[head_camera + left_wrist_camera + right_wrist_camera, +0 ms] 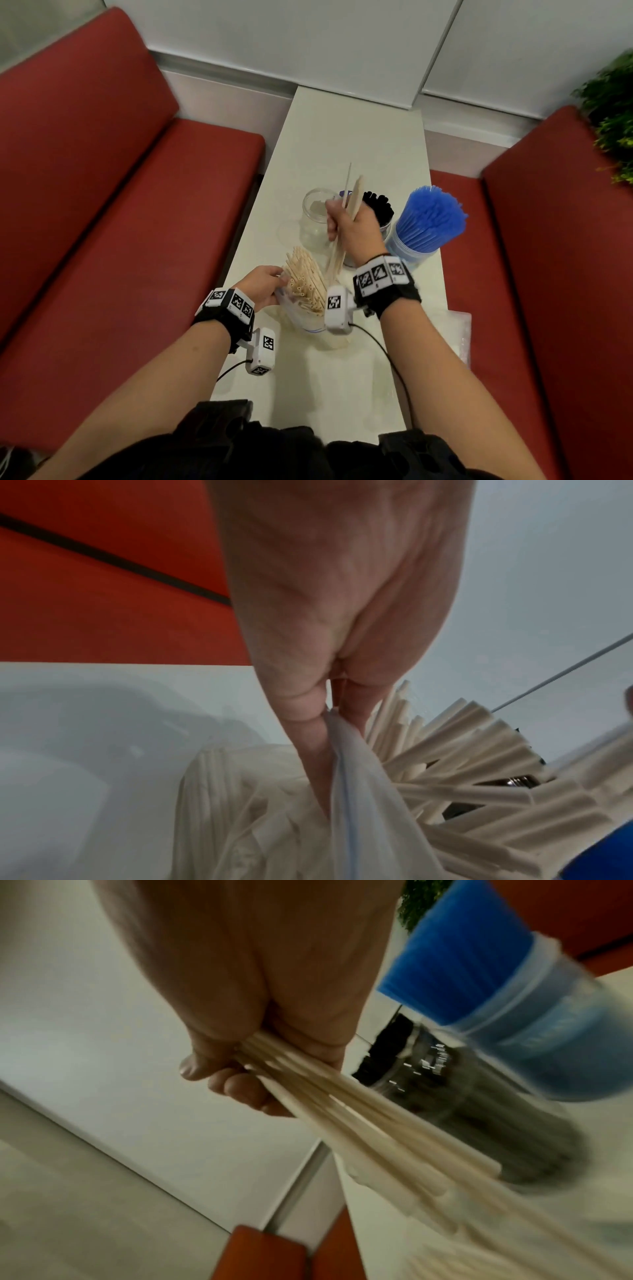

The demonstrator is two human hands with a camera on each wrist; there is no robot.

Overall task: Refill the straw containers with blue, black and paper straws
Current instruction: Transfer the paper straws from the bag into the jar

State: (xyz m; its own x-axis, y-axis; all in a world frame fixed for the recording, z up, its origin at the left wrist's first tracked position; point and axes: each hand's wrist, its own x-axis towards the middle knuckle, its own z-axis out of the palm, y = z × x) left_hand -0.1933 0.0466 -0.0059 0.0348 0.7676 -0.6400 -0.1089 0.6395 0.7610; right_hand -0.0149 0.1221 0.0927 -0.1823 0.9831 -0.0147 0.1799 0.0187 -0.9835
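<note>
A clear plastic bag [301, 315] full of beige paper straws [306, 281] stands on the white table [342, 137]. My left hand [263, 284] pinches the bag's rim [342, 739] on its left side. My right hand [352, 222] grips a small bundle of paper straws [354, 195], lifted above the bag, their lower ends [394, 1145] clear of it. Behind that hand stands an empty clear glass jar [315, 216]. A jar of black straws [380, 209] and a container of blue straws [428, 222] stand to its right.
Red bench seats [120, 205] flank the narrow table on both sides. A flat plastic bag [460, 332] lies at the table's right edge. A green plant [613, 113] sits at the far right. Wrist-camera cables trail over the near table.
</note>
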